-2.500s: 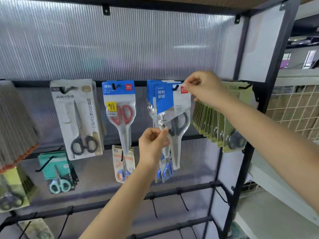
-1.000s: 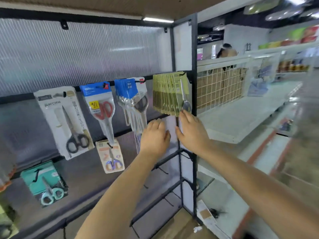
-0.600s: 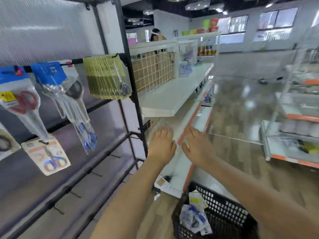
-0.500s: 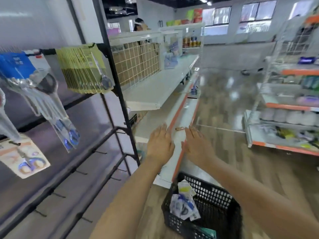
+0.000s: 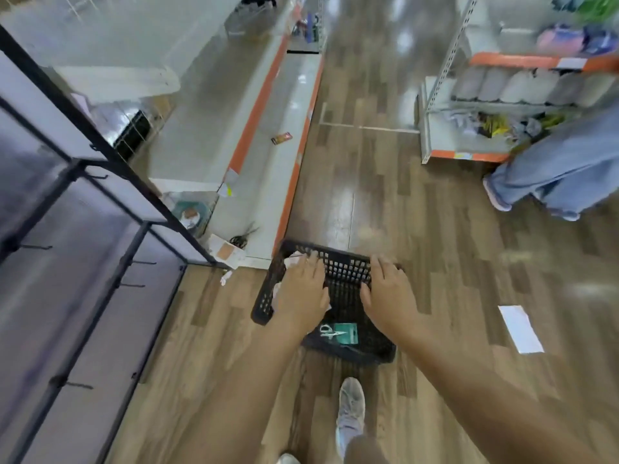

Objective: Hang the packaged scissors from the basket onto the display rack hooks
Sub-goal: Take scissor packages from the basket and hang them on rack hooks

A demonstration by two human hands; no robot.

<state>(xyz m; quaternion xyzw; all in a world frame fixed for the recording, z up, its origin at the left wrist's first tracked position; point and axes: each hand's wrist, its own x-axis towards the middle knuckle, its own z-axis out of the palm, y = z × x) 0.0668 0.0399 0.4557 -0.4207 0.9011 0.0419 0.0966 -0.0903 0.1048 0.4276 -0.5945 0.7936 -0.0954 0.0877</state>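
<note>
Basket (image 5: pixel 338 267): black plastic, rectangular, walls pierced in a grid of small square holes; it stands on the floor in front of the person's feet.
Packaged scissors (image 5: pixel 338 331): a flat pack with a teal card and pale scissors on it lies at the near end of the basket, its long axis running left to right, the handle rings toward the left. White packs show at the far left corner, blurred.
Left hand (image 5: pixel 303 291): palm down over the left side of the basket, fingers straight and relaxed, gripping nothing.
Right hand (image 5: pixel 388 289): palm down over the right side, fingers loosely spread, gripping nothing.
Display rack (image 5: pixel 100 229): black metal frame on the left, ribbed translucent panels, short bare hooks (image 5: pixel 37 246) on its bars.
Floor (image 5: pixel 452 262): glossy wood-look planks; a white paper slip (image 5: pixel 521 328) lies to the right.
Room: a shop aisle with white shelves edged in orange; another person's jeans leg (image 5: pixel 556 169) at right.
</note>
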